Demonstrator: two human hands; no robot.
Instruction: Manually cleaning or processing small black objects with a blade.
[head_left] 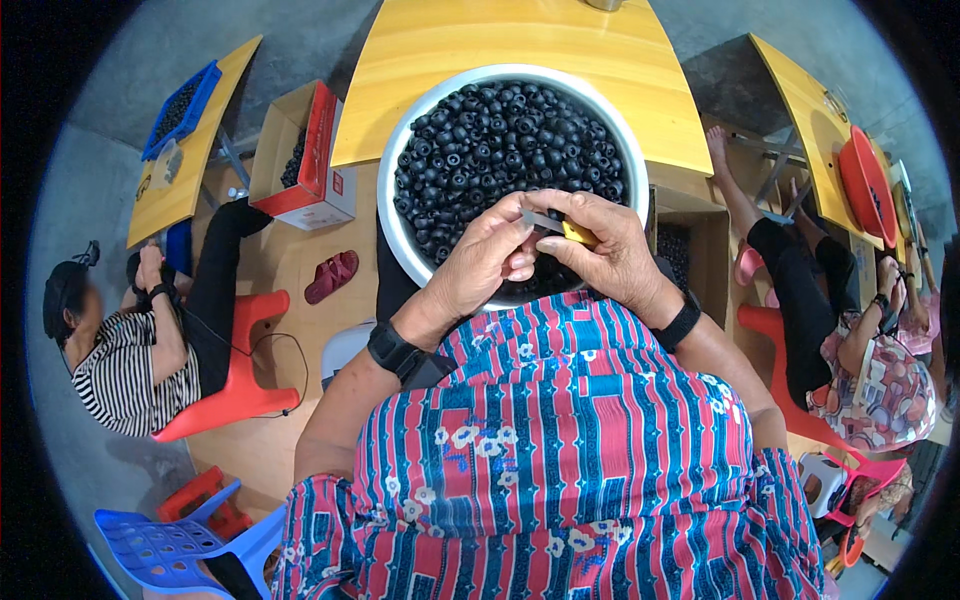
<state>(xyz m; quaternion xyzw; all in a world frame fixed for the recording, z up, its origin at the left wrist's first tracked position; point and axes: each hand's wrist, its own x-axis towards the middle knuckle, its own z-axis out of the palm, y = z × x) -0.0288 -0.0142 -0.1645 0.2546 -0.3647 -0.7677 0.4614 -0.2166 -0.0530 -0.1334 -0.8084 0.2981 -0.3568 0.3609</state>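
A big round metal basin (398, 235) sits in front of me, heaped with small round black pieces (500, 140) that have a hole at one end. Above its near side both my hands are close together. My right hand (605, 250) grips a small knife (577, 233) by its yellow handle, and the short blade points toward my left fingers. Curled beside the blade tip, my left hand (490, 250) has its thumb and fingers drawn together. Whatever lies between them is hidden.
A yellow table (520, 35) stands behind the basin. Open cardboard boxes flank it: a red-and-white one (315, 190) at left, a brown one (705, 250) at right. Co-workers sit on red chairs at both sides. Red slippers (332, 277) lie on the floor.
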